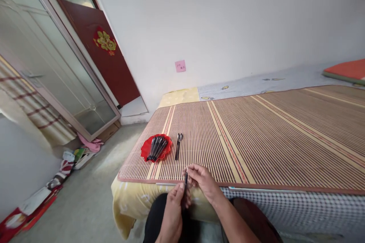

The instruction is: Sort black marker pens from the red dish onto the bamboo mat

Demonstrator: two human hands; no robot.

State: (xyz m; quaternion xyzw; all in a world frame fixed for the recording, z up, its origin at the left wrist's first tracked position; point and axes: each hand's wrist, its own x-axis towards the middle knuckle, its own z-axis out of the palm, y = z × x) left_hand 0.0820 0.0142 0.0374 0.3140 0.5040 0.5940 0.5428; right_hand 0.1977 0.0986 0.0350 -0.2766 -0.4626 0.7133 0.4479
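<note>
Between my two hands is a dark pen (186, 179), held nearly upright over the front edge of the mat. My left hand (176, 201) is closed around its lower part. The fingers of my right hand (201, 178) pinch the upper end. Just beyond them, two dark pens (178, 147) appear to lie side by side on the striped mat (196, 121). To their left sits a red scalloped dish (144, 149) with several black pens (156, 148) heaped in it.
The mat covers a bed along a white wall (228, 26) bearing a pink note (180, 66). An orange folded item (346, 70) lies at the far right. Left are a glass door (71, 76), a red door (99, 57) and shoes (59, 174) on the floor.
</note>
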